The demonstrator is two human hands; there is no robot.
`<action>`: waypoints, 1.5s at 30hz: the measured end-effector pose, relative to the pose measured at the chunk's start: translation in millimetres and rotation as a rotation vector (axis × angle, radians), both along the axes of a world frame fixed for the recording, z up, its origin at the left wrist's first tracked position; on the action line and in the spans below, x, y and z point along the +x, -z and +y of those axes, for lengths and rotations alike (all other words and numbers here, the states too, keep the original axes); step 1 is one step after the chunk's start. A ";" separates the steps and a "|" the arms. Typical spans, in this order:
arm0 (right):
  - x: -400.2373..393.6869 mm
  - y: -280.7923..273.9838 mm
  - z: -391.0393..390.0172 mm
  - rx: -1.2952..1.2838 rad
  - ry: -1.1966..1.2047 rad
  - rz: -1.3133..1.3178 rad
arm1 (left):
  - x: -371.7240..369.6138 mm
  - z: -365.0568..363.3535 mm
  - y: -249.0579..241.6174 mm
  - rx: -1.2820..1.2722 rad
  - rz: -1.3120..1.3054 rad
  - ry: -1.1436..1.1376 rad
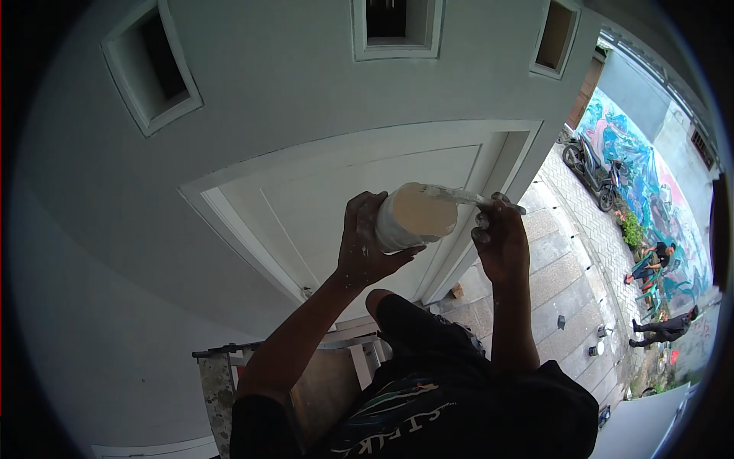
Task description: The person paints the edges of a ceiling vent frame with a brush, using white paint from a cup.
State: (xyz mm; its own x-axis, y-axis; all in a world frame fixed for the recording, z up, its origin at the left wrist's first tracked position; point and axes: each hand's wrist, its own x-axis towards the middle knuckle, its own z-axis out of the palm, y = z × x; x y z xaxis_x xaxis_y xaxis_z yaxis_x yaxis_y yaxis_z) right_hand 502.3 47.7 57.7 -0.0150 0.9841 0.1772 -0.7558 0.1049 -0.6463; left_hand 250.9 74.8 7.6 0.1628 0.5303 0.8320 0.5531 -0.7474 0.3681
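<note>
My left hand (362, 243) is wrapped round the side of a white paint tub (388, 223), its open top turned toward me. Cream-coloured paint (423, 212) shows inside it. In my right hand (501, 239) is a paintbrush (468, 197), gripped by the handle. The brush's whitened head lies across the tub's upper edge, overlapping the paint in this view. Specks of paint mark both hands. Behind the tub is a white panelled door (306, 200) set in a white frame (321, 141).
Three recessed openings with white frames (397, 53) sit in the grey wall (275, 84). A paint-splashed ladder (216, 398) stands below me. Cans (595, 349) rest on the paving at right. Farther off are a motorbike (590, 173), a seated person (654, 260) and another person (665, 330).
</note>
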 end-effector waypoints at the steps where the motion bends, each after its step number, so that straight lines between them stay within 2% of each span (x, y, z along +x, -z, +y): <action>1: 1.4 1.8 1.3 0.004 -0.001 -0.002 | -0.9 0.1 -1.4 -0.019 0.012 -0.009; 7: -2.4 3.6 6.4 -0.025 -0.005 0.022 | -4.9 -0.3 -0.9 0.032 0.009 -0.019; 9: -10.1 -3.1 2.7 -0.030 0.144 -0.060 | -5.7 0.4 -1.3 0.017 -0.005 -0.032; 10: -12.1 -6.8 1.8 -0.034 0.140 -0.058 | -5.2 -0.3 -0.4 -0.003 -0.024 -0.040; 15: -22.1 -38.1 -7.3 0.208 0.489 -0.619 | -4.2 -3.1 -1.2 0.010 0.018 -0.085; 20: -33.1 -59.3 -18.9 0.287 0.495 -0.767 | -2.3 -5.5 -1.6 0.017 0.010 -0.089; 26: -21.0 -49.3 -5.2 0.207 0.380 -0.619 | -0.7 -10.3 -11.8 0.003 0.104 -0.212; 28: -14.3 -42.6 2.1 0.137 0.347 -0.428 | -2.1 -7.0 -10.2 0.011 0.093 -0.199; 29: -11.3 -40.5 4.8 0.137 0.348 -0.427 | -2.2 -6.1 -9.1 0.011 0.094 -0.199; 35: -6.1 -37.0 12.9 0.104 0.374 -0.369 | -1.6 -5.3 -1.4 -0.024 0.019 -0.120; 39: -6.5 -31.4 24.8 0.095 0.268 -0.322 | -6.6 -1.6 -5.4 -0.019 -0.029 -0.152; 42: -12.6 -33.9 39.4 0.088 0.162 -0.173 | -10.6 -1.1 -7.5 -0.047 -0.098 -0.199; 45: -20.8 -44.4 61.3 0.125 0.185 -0.096 | -16.1 3.1 -14.7 -0.091 -0.180 -0.239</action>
State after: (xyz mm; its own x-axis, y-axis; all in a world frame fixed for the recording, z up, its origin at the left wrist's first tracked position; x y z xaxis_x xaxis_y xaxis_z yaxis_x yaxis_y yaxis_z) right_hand 481.6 109.0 102.0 0.1406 0.9422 0.3042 -0.6522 0.3192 -0.6876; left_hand 234.9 77.9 22.2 -0.1213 0.6091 0.7838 0.6294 -0.5634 0.5352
